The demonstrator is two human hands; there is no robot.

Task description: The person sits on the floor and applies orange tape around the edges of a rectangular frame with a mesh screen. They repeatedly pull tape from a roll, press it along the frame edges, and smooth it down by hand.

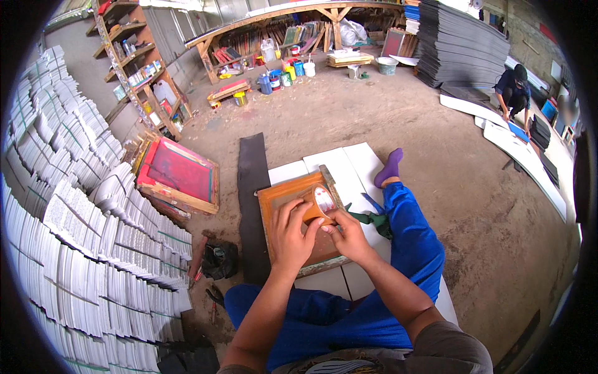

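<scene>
Both hands are at a roll of brown packing tape with a white inner core, held over a wooden screen-printing frame. My left hand curls round the roll's left side, its thumb against the lower edge. On the right, my right hand pinches at the roll's lower rim with thumb and forefinger. Whether a loose tape end sits in that pinch is too small to make out. Under the frame lie white boards, and a dark green cloth rests just right of the frame.
Tall stacks of white sheets crowd the left. A red-meshed screen frame leans nearby. A black strip and a black bag lie beside the boards. Paint pots stand further back. A person crouches at far right.
</scene>
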